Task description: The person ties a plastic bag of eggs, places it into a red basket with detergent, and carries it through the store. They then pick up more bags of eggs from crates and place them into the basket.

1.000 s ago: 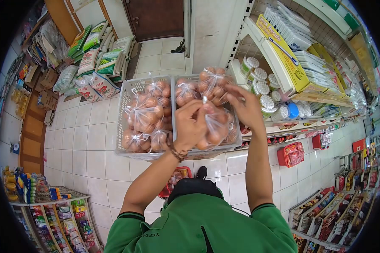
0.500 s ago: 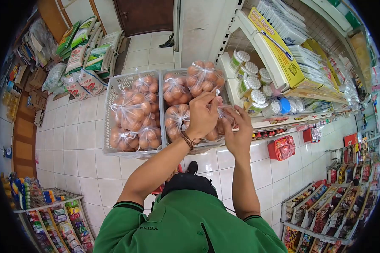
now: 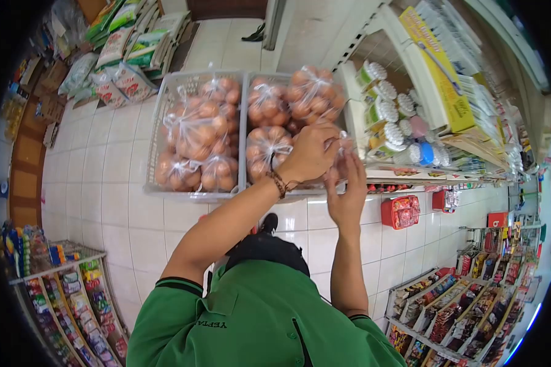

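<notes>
Both my hands are at a clear plastic bag of eggs (image 3: 341,166) in the front right corner of the right crate (image 3: 295,196). My left hand (image 3: 312,154), with a dark bracelet at the wrist, has its fingers bent and pinched on the plastic near the bag's tied top. My right hand (image 3: 348,194) grips the near right side of the same bag, thumb on one side and fingers on the other. Part of the bag is hidden by my hands. Other tied bags of eggs (image 3: 268,147) lie in this crate, touching one another.
A second white crate (image 3: 156,137) with several egg bags stands against the left side. Shelves with cotton bud tubs (image 3: 386,111) and a yellow box (image 3: 438,67) rise close on the right. Red baskets (image 3: 400,211) sit beyond. Rice sacks (image 3: 131,82) are stacked at the back left.
The view has shifted, so the crates appear a little higher and further right. My left hand has moved right and down, closer to my right hand at the bag.
</notes>
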